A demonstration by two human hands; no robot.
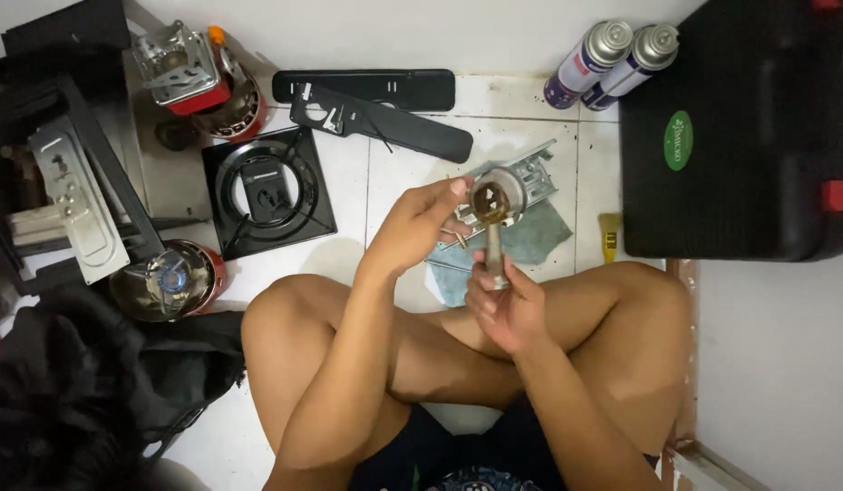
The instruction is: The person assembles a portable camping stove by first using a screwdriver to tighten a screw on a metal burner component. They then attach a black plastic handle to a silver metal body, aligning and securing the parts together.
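The right hand (505,309) grips the burner (492,214) by its tube, held over the lap; the left hand (421,227) pinches its cup. Looks rigid, weighty metal; the tube seems the safest hold.

I sit on a white tiled floor (521,105) against a pale wall (394,32), light dim, with dark clutter at my left.
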